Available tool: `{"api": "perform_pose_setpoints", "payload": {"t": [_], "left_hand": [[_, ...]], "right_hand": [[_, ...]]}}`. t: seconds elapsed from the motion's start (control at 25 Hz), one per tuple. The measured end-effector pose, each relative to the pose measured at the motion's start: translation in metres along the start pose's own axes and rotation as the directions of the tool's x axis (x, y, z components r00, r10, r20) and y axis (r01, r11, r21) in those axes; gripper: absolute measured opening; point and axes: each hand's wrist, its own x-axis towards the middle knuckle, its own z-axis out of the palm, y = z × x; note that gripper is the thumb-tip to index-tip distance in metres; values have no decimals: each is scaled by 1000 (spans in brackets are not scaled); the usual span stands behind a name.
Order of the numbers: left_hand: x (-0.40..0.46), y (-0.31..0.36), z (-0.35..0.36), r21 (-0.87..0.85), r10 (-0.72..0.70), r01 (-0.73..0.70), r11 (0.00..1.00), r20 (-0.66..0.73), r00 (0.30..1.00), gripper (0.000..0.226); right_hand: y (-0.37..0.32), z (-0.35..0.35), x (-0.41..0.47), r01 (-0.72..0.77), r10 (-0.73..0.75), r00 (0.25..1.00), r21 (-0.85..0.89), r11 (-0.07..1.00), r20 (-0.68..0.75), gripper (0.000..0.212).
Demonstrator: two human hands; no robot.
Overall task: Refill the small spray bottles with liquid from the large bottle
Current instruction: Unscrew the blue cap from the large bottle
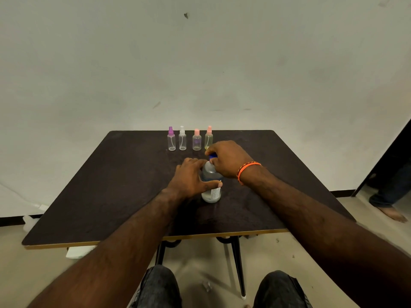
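dark table: left hand grips large bottle, right hand fingers on cap.

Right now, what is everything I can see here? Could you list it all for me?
Small spray bottles: four, clear, in a row at the table's far side; tops purple, white, pink, pink.
Large bottle: one, clear with blue cap, upright at mid-table.
Table: one, dark top, pale edge, black legs.
Wall: one, whitish, behind the table.
Bystander's foot: one, bare, on the floor far right.
Wristband: one, orange, right wrist.
Knees: two, dark trousers, bottom edge.
Left hand: grips the large bottle's body.
Right hand: grips the blue cap.
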Motion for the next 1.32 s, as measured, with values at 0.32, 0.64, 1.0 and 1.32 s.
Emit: {"api": "perform_pose_setpoints", "payload": {"t": [0.32,0.64,1.0,1.32], "left_hand": [[1,0,1,-34,12,-12,999,-4,1000,65],[4,-7,7,-66,3,-3,998,3,1000,77],[5,-8,9,-87,5,-5,996,1,1000,67],[3,-9,10,-110,14,-14,994,2,1000,63]], "right_hand": [[18,6,0,2,0,999,63,998,-33,37],[20,6,-3,77,-85,995,141,987,55,52],[24,17,0,44,-31,994,120,992,-104,29],[25,15,-6,165,-153,986,230,959,-69,46]]}}
